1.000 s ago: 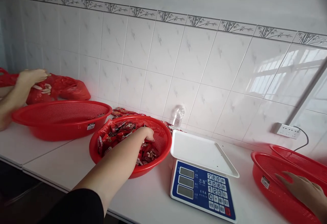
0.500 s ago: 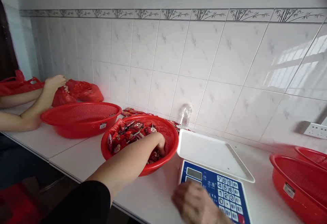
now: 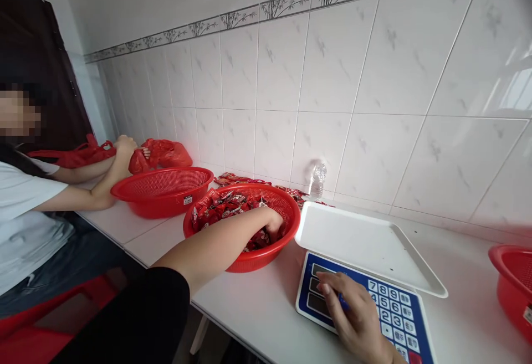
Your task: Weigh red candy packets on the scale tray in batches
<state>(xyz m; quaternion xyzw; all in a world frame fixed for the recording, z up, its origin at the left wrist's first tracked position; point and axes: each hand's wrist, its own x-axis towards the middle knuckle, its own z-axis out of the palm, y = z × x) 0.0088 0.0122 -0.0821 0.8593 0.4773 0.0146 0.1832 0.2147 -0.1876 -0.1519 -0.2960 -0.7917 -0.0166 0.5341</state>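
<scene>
My left hand (image 3: pixel 274 223) reaches into a red plastic basket (image 3: pixel 295 219) with small red snack packets (image 3: pixel 226 209) in it. Its fingers are down among the packets and hidden from sight. Over the display end of a digital scale (image 3: pixel 405 292) hovers my right hand (image 3: pixel 353 306), palm down. The thumb and index finger stretch out with a gap between them, and nothing shows in this hand. The scale has a blue keypad and a white weighing tray (image 3: pixel 353 231) with a few dark specks on it.
Another red basket (image 3: pixel 166 209) stands to the left, beside a seated co-worker (image 3: pixel 25 209) whose hands hold a red plastic bag (image 3: pixel 139 159). Packets lie along the wall near a clear bottle (image 3: pixel 318 180). A further red basket (image 3: pixel 515 292) is at the right edge.
The view has swung left, bringing more of the co-worker into sight. My right hand was blurred and has come into clearer view over the scale's display. My left hand stays in the basket.
</scene>
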